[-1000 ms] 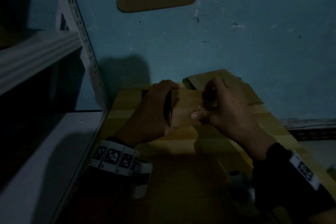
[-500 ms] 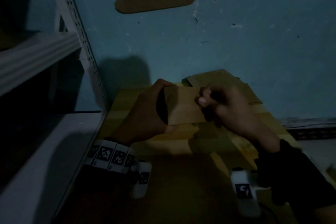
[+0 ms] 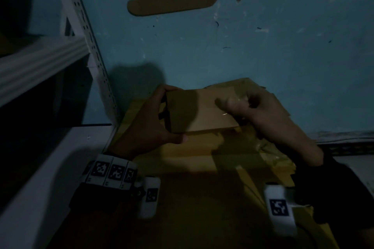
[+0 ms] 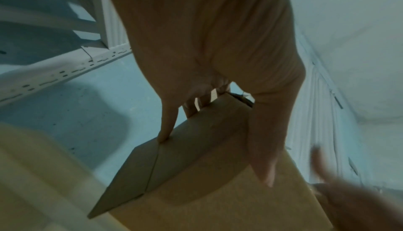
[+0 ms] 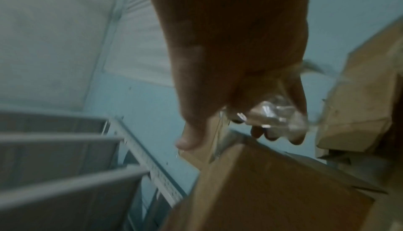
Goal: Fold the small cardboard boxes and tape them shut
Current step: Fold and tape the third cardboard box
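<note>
Box (image 3: 202,111) held just above desk (image 3: 198,147), L hand (image 3: 147,125) gripping its left end. R hand (image 3: 261,111) at box's right end, pinching clear tape (image 5: 274,115). Taping step; next: press tape down over seam.

Wooden table (image 3: 194,159), flat cardboard stack (image 3: 277,105)

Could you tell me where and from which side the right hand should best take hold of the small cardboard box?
Probably the free right end of the box, from the right, thumb on top. The left hand grips the other end, and the right hand holds clear tape.
</note>
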Demonstrator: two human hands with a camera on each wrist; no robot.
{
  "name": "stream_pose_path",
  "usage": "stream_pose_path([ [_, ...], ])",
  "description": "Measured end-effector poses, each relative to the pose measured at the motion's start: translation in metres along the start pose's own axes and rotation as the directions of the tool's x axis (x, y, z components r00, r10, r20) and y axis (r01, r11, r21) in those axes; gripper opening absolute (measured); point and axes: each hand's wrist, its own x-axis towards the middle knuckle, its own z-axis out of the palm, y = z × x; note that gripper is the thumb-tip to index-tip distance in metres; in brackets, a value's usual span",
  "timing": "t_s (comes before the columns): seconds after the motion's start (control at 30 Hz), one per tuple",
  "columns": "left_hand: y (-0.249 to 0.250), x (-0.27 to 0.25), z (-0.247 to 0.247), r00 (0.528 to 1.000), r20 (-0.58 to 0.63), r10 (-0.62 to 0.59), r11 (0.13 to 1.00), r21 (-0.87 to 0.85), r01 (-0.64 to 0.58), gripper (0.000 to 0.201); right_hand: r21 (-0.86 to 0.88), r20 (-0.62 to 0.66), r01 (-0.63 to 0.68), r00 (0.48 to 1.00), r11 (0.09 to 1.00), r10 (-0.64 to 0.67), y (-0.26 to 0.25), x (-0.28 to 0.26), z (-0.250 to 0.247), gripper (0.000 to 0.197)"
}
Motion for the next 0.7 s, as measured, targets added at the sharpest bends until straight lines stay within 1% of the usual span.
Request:
stream_pose_path([
  [0.03, 0.001, 0.000, 0.001, 1.000, 0.001, 0.005, 1.000, 0.002, -0.005, 0.091, -0.029, -0.033, 0.027, 0.999, 0.999, -0.028, 0.000, 0.000, 0.001, 0.054],
  [0.1, 0.002, 0.001, 0.002, 1.000, 0.003, 0.019, 0.999, 0.034, -0.019, 0.092, 0.010, -0.078, 0.068, 0.995, 0.998, -0.067, 0.002, 0.000, 0.002, 0.047],
  [0.17, 0.002, 0.002, 0.004, 1.000, 0.001, 0.009, 0.999, 0.035, -0.009, 0.092, 0.032, -0.100, 0.132, 0.987, 0.991, -0.128, 0.004, 0.000, 0.003, 0.046],
  [0.23, 0.002, 0.001, 0.006, 1.000, -0.003, -0.006, 1.000, 0.019, 0.006, 0.092, -0.009, -0.138, 0.199, 0.970, 0.980, -0.198, 0.002, 0.000, 0.005, 0.046],
  [0.33, 0.002, 0.002, 0.005, 1.000, -0.017, 0.003, 1.000, 0.020, -0.003, 0.091, 0.000, -0.191, 0.246, 0.952, 0.969, -0.241, -0.002, 0.000, 0.008, 0.048],
  [0.4, 0.002, 0.002, 0.002, 1.000, -0.025, 0.005, 1.000, 0.008, -0.005, 0.091, 0.101, -0.212, 0.245, 0.952, 0.964, -0.220, 0.000, 0.000, 0.008, 0.049],
  [0.53, -0.003, -0.001, -0.006, 1.000, -0.020, -0.003, 0.997, -0.083, 0.002, 0.091, 0.296, -0.248, 0.183, 0.963, 0.937, -0.109, -0.002, -0.003, 0.002, 0.041],
  [0.63, -0.007, 0.000, -0.007, 1.000, -0.005, -0.010, 0.995, -0.103, 0.009, 0.091, 0.402, -0.234, 0.171, 0.969, 0.900, -0.080, -0.005, -0.008, 0.002, 0.034],
  [0.7, -0.009, 0.001, -0.007, 1.000, 0.012, -0.016, 0.994, -0.105, 0.017, 0.089, 0.436, -0.213, 0.165, 0.974, 0.885, -0.077, -0.008, -0.009, 0.003, 0.031],
])
